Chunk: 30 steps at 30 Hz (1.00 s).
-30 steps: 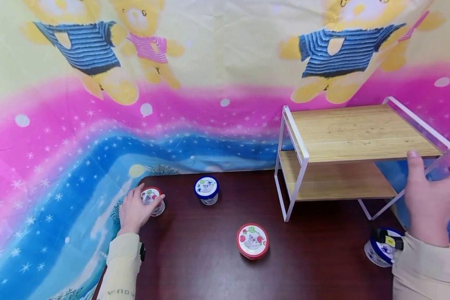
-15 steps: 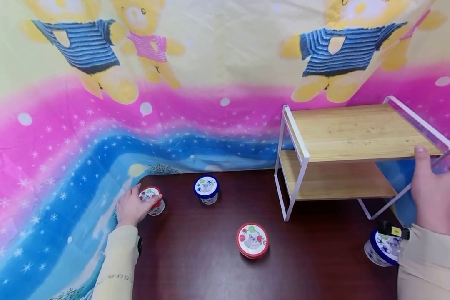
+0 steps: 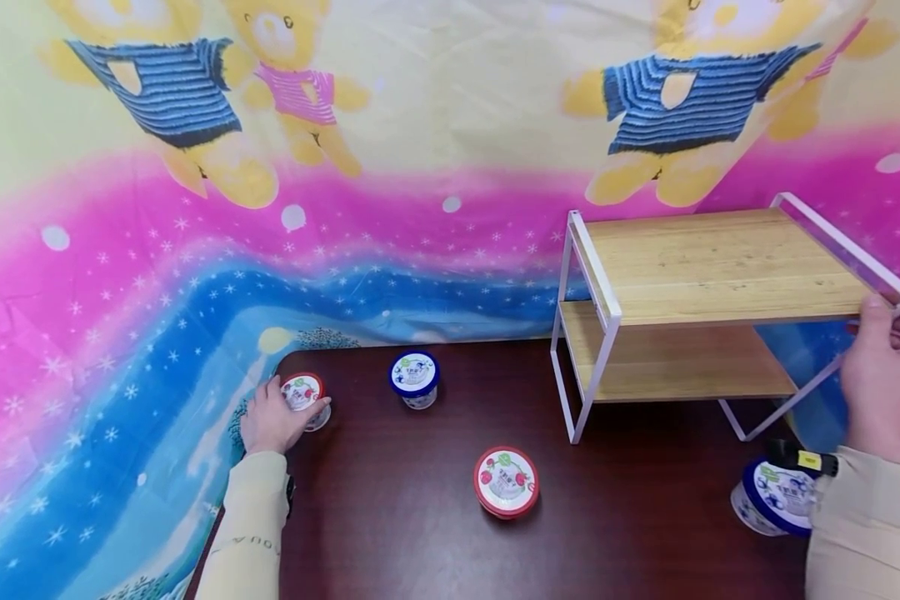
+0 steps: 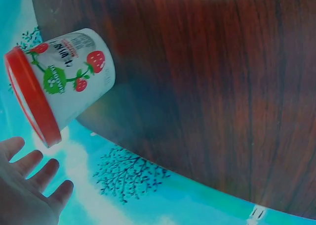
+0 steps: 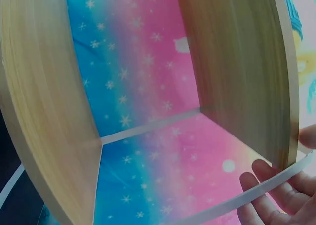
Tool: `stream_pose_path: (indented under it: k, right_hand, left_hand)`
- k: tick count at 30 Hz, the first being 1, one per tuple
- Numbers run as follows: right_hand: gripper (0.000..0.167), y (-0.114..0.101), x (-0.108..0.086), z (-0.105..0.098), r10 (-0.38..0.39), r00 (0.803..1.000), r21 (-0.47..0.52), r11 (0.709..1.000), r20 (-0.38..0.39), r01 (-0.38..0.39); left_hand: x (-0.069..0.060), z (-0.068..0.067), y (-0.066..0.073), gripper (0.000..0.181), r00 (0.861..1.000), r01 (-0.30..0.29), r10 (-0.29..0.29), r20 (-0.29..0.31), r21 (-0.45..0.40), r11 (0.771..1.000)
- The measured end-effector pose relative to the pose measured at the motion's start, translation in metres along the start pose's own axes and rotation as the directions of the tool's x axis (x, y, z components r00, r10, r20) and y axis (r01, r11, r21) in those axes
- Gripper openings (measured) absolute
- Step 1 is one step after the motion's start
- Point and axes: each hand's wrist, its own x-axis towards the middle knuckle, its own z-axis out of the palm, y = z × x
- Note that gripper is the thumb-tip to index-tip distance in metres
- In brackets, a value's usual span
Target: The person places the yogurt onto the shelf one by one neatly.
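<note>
My left hand [image 3: 273,418] is around a red-lidded cup [image 3: 302,390] near the table's back left corner. In the left wrist view its spread fingers [image 4: 43,174] stand just off the lid of the strawberry-print cup [image 4: 74,69], with a gap between. At the right, my right hand [image 3: 888,367] grips the front right corner of a two-tier rack [image 3: 727,267] with wooden boards and a white frame. The right wrist view shows the fingers [image 5: 269,193] at the white bar [image 5: 242,198] and the thumb by the edge of the upper board [image 5: 242,62].
A blue-lidded cup [image 3: 414,375] stands at the back of the dark table [image 3: 390,517], and another red-lidded cup [image 3: 506,482] nearer the middle. Beside the right sleeve is a blue-lidded cup [image 3: 776,496], partly covered. A printed cloth [image 3: 435,250] hangs behind.
The right hand has moved slightly right and closed on the rack's corner. My left hand has shifted a little around its cup, which stands in about the same place.
</note>
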Motion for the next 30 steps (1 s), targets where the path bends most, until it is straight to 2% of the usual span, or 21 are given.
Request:
stream_pose_path:
  k: [7,15,24,28,30]
  right_hand:
    - [0.043,0.004,0.006,-0.002,0.043,0.999,0.011,0.999,0.018,-0.043]
    - [0.042,0.005,0.006,-0.003,-0.006,1.0,0.029,1.0,0.018,0.005]
    - [0.043,0.006,0.005,-0.008,0.002,1.0,0.011,1.0,0.002,-0.002]
    - [0.042,0.006,0.006,-0.01,-0.032,0.999,-0.021,0.999,0.004,0.032]
    - [0.042,0.006,0.006,-0.01,-0.046,0.999,-0.038,0.998,0.002,0.046]
  left_hand:
    - [0.0,0.011,-0.001,0.114,0.998,0.053,-0.052,0.021,-0.018,0.998]
    - [0.004,0.016,0.0,0.118,0.995,0.097,-0.095,0.034,-0.042,0.994]
    - [0.012,0.018,0.007,0.122,0.994,0.103,-0.101,0.038,-0.061,0.993]
    - [0.013,0.019,0.009,0.119,0.99,0.134,-0.13,0.054,-0.087,0.987]
    - [0.013,0.02,0.01,0.119,0.987,0.157,-0.151,0.057,-0.127,0.979]
